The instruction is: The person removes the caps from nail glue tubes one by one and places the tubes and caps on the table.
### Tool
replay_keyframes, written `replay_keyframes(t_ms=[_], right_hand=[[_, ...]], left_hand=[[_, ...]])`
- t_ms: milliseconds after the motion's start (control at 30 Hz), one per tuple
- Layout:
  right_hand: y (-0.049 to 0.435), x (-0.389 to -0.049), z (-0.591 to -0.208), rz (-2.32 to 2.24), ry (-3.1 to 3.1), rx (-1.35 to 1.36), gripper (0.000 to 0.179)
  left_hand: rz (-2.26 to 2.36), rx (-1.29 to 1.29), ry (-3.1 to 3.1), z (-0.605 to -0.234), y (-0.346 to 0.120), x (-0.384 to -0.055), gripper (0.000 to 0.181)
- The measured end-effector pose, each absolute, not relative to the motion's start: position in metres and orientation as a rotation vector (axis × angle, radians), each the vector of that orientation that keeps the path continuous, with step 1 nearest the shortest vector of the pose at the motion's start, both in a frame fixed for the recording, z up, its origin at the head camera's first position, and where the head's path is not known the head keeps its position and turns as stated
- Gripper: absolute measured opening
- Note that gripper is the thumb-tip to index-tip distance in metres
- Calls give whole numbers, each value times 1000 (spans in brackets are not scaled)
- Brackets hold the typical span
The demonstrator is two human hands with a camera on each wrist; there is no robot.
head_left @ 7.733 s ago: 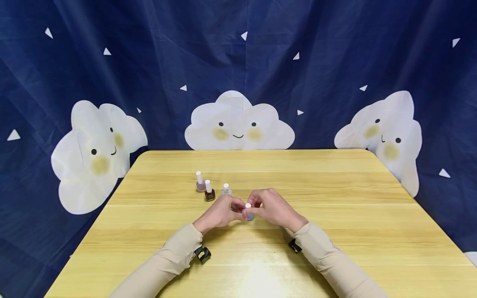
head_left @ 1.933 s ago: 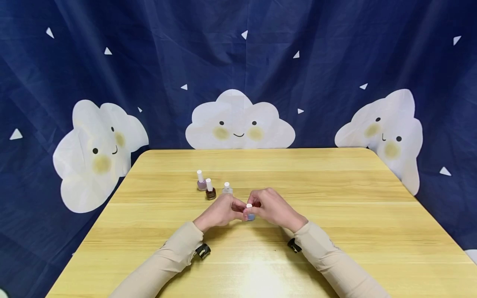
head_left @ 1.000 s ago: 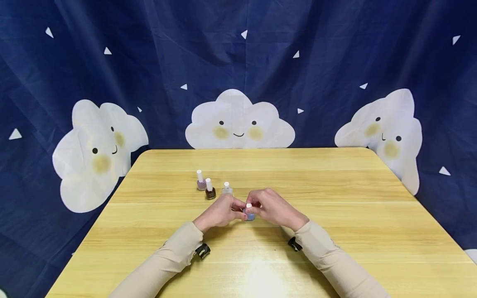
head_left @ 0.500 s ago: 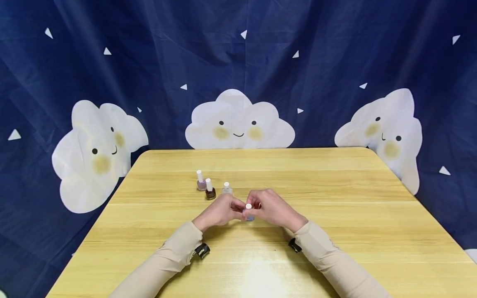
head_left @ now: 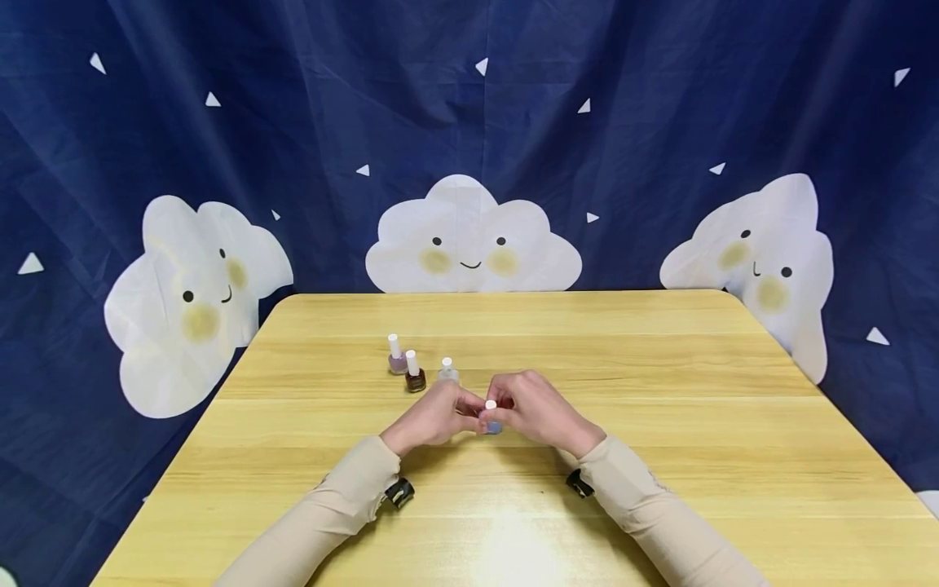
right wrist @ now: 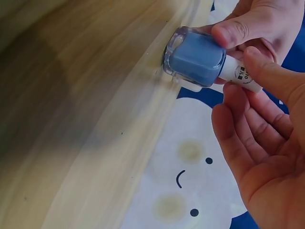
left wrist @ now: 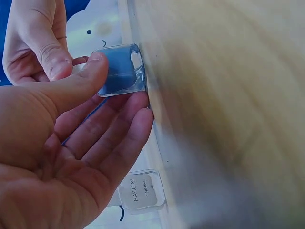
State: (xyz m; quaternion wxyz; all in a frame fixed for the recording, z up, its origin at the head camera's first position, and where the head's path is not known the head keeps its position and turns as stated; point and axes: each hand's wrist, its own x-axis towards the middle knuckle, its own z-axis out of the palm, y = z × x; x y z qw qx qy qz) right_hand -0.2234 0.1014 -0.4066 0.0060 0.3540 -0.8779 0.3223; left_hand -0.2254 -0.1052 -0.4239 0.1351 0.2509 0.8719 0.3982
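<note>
A blue nail polish bottle (right wrist: pixel 198 57) with a white cap (right wrist: pixel 237 74) stands upright near the middle of the table. My left hand (head_left: pixel 438 417) pinches its glass body between thumb and fingers, as the left wrist view shows. My right hand (head_left: pixel 539 410) pinches the white cap with thumb and index finger; its other fingers are loosely bent in the right wrist view. A clear nail polish bottle (left wrist: pixel 142 192) with a white label stands just behind my left hand. Whether the cap is tight or loose on the blue bottle cannot be told.
Beyond my left hand, a dark brown nail polish bottle (head_left: pixel 415 381) and a lilac one (head_left: pixel 398 363) stand close together, both white-capped. The light wooden table (head_left: pixel 660 367) ends at a dark blue curtain (head_left: pixel 323 98) printed with smiling clouds.
Both hands stay in the same place around the blue nail polish bottle. The right fingers and the bottle shift slightly from frame to frame. The other bottles stay put.
</note>
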Motion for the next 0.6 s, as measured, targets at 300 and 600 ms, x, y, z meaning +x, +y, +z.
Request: replay_keyframes(t_ms=[300, 600], right_hand=[[103, -224, -404, 1014, -2766, 1158, 9], [105, -226, -403, 994, -2733, 1266, 6]], left_hand=[[1148, 791, 2522, -425, -106, -227, 17], [1151, 798, 2512, -425, -106, -227, 12]])
